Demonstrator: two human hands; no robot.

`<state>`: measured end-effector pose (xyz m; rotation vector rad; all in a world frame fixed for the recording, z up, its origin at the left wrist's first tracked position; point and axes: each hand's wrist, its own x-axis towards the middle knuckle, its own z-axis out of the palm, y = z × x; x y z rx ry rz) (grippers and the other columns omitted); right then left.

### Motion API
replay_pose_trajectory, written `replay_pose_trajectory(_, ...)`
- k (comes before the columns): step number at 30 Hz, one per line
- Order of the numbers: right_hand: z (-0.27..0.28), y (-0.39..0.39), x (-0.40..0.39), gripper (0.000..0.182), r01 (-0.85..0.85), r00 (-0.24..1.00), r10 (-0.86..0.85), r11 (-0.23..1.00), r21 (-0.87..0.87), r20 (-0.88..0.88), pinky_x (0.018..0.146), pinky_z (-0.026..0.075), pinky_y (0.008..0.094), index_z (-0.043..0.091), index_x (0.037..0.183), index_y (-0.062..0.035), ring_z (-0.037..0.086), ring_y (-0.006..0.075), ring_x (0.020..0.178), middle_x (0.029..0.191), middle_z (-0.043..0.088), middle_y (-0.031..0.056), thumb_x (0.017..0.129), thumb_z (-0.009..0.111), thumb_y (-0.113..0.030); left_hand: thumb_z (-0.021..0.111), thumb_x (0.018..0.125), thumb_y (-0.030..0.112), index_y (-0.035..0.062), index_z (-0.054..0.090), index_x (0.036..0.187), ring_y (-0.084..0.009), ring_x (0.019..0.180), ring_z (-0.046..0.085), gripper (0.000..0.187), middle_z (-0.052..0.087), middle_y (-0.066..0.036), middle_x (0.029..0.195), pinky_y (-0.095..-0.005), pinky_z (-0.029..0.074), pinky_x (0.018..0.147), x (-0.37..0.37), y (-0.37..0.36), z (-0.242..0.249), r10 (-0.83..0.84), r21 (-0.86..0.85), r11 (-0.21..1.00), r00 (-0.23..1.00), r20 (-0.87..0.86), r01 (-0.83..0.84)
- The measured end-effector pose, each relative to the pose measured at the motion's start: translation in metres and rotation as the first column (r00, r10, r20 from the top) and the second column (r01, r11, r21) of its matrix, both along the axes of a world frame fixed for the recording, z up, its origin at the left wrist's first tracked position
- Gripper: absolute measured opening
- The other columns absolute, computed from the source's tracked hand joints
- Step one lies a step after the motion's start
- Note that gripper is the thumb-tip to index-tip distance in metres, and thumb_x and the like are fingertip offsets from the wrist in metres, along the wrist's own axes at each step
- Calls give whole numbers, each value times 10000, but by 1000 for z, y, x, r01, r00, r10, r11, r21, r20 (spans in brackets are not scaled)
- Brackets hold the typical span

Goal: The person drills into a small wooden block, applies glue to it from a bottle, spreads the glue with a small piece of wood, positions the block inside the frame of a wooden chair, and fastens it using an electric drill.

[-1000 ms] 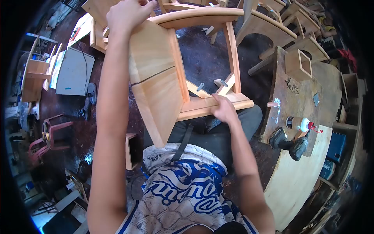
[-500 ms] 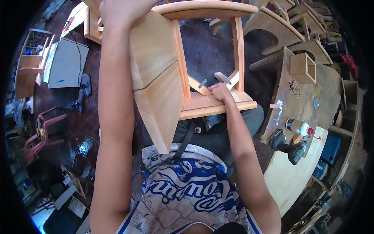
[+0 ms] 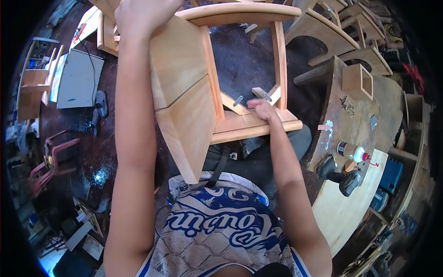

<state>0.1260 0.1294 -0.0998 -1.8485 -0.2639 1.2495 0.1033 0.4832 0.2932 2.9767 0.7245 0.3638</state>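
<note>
In front of me a pale wooden chair (image 3: 184, 115) lies tipped across my lap, its solid panel to the left and a rectangular frame to the right. My left hand (image 3: 143, 18) is closed over the panel's upper corner; its fingertips are partly hidden. My right hand (image 3: 263, 110) is over the lower rail (image 3: 244, 124), fingers stretched leftward and slightly blurred, holding nothing that I can see. Just above it, two slanted wooden braces (image 3: 235, 104) meet the frame, each with a small metal plate (image 3: 238, 100).
On the right, a worn workbench (image 3: 341, 106) bears an open wooden box (image 3: 357, 82), a glue bottle (image 3: 353, 150) with a red cap and a cordless drill (image 3: 339, 174). More wooden chairs (image 3: 323, 34) stand behind. Slippers (image 3: 100, 105) and a pink plastic chair (image 3: 53, 157) are at left.
My right hand has shifted slightly and its fingers have straightened beside the braces. The chair has moved slightly left in view; my left hand stays on its corner.
</note>
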Motion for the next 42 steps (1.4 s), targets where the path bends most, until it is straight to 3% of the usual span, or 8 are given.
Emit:
replay_pose_trajectory(1,3,0,0,468,133,936,-142,990,50,322,968,515,302,728,1172,-25,692,207,1060,1110,747,123,867,393,92,531,837,728,274,744,1172,-276,1078,693,603,759,-20,1076,-412,523,921,1,0,0,-1,2,1000,1000,0,1)
replay_pose_trajectory(2,13,0,-1,415,242,750,-276,960,138,601,939,522,299,731,1148,-15,701,201,1020,1067,756,113,890,419,80,531,837,729,275,743,1174,-277,1081,692,604,759,-21,1079,-413,522,924,2,1,-1,-3,3,1000,1000,-2,3)
replay_pose_trajectory(3,29,0,-4,415,252,745,-286,957,143,603,939,522,299,731,1148,-15,701,201,1020,1067,756,113,890,419,80,530,836,730,275,743,1176,-277,1085,691,606,758,-21,1081,-413,521,928,2,0,-1,-2,8,1000,1000,-2,2)
replay_pose_trajectory(5,57,-7,-15,284,539,613,-597,795,279,517,861,546,343,753,1077,-49,727,247,948,988,755,159,899,532,-59,530,835,731,276,741,1180,-279,1091,689,609,757,-23,1086,-415,519,934,2,0,-1,4,16,1000,1000,-3,-4)
replay_pose_trajectory(11,92,-66,-59,232,439,500,-406,880,180,765,845,531,372,758,1006,-39,698,286,919,955,743,151,841,597,-64,529,833,736,279,738,1193,-283,1111,683,618,755,-28,1101,-419,514,954,9,9,-5,33,44,999,999,-13,-32)
replay_pose_trajectory(16,100,-119,-83,223,528,104,-278,829,184,955,1024,431,429,748,963,-44,621,315,1128,1104,725,121,779,629,-86,527,830,741,282,734,1203,-286,1128,678,626,753,-32,1113,-423,509,971,34,38,-2,79,41,996,996,-42,-77)
replay_pose_trajectory(20,85,-167,-102,298,599,301,-201,800,-21,932,1111,340,498,740,1075,-107,517,354,1308,1315,660,119,800,631,-142,529,828,743,286,728,1219,-292,1151,669,633,748,-39,1134,-428,500,995,57,61,8,105,-81,990,983,-153,-118)
replay_pose_trajectory(42,77,-170,-102,247,652,246,-256,757,36,935,1128,331,463,762,1029,-155,520,288,1315,1298,682,37,801,668,-178,550,830,721,287,731,1212,-295,1138,672,606,747,-41,1129,-422,502,996,41,30,7,105,44,994,992,-72,-102)
